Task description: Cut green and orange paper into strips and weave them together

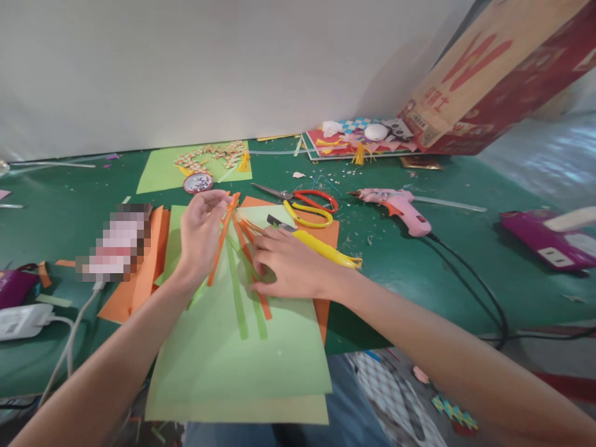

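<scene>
My left hand (201,234) is raised over the green table (419,273), its fingers pinched on the top end of an orange paper strip (222,239) that slants down to the paper. My right hand (285,264) lies on the light green paper sheet (242,360), fingers curled and pressing down on several orange and green strips (246,292) that fan out from under it. A yellow-handled cutter (321,247) lies just behind my right hand, touching orange paper (326,233).
Scissors with red and yellow handles (307,205) and a pink glue gun (400,208) with its black cord lie behind. Orange sheets (144,273), a small round dish (198,182), a woven paper piece (209,158), a cardboard box (488,74), a purple device (544,242) and a white charger (21,320) ring the work area.
</scene>
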Tool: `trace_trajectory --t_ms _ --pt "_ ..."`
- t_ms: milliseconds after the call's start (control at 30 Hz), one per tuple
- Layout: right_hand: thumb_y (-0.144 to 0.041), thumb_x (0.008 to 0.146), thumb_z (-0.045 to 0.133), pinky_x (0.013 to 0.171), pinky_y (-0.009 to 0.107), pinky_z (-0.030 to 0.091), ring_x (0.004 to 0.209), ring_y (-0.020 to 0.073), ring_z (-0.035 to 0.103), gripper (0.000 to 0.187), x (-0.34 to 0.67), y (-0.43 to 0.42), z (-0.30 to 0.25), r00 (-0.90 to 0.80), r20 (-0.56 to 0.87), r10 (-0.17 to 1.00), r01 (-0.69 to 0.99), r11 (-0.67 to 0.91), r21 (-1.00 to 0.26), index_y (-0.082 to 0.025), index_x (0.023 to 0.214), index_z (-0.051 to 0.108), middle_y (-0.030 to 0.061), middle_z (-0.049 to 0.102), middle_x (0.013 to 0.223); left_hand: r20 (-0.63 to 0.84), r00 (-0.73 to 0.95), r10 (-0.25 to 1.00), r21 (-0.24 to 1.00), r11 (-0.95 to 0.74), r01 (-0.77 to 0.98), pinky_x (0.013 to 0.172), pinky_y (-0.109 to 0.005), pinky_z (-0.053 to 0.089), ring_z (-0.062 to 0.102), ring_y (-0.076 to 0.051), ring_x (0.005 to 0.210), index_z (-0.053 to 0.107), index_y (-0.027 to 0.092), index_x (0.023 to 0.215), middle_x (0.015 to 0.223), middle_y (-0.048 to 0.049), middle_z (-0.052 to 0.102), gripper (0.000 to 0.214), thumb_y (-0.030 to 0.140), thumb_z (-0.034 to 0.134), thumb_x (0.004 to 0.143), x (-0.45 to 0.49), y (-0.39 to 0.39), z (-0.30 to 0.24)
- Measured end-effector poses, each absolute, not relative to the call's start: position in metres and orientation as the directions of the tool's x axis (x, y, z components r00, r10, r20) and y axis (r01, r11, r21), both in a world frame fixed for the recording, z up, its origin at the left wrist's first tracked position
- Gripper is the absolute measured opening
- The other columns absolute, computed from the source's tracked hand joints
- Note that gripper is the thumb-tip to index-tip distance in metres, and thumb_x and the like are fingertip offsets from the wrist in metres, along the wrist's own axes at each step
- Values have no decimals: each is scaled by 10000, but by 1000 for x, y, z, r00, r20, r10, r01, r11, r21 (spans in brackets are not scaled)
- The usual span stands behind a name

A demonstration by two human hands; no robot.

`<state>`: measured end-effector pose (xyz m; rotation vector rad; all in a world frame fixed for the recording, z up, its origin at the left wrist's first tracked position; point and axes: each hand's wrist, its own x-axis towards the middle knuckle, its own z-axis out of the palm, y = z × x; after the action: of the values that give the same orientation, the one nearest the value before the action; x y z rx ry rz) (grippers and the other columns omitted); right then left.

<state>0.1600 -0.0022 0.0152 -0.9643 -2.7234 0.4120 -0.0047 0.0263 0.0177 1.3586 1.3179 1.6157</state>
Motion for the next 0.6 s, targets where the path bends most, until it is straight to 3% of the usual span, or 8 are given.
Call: trace_trajectory --t_ms 100,300,467,600 --pt "-258 818 635 909 393 393 1002 260 508 150 160 -2 17 -758 101 644 583 739 -337 -129 757 682 126 638 931 315 -244 917 948 -291 129 844 -307 497 651 -177 879 635 196 810 856 -38 695 50 210 649 764 -5 27 16" --pt "-151 772 600 858 364 421 918 225 522 104 160 -1 15 -750 142 646 557 732 -393 -140 678 642 103 622 847 328 -233 916 942 -298 153 841 -291 504 662 -168 871 656 200 822 844 -28 698 50 206 642 774 -6 29 12" --pt "-139 752 593 761 303 422 794 157 539 107 170 5 17 -690 167 704 459 604 -652 -167 654 560 44 602 801 302 -222 927 948 -268 172 851 -293 514 683 -165 852 657 208 792 784 -8 719 28 198 636 776 -5 27 16" --pt "-172 764 558 609 248 384 625 103 493 90 186 12 28 -592 142 793 371 425 -826 -173 675 542 -9 572 685 329 -29 944 906 -307 290 843 -305 524 702 -178 827 687 201 840 794 -17 745 89 254 619 818 -2 18 21"
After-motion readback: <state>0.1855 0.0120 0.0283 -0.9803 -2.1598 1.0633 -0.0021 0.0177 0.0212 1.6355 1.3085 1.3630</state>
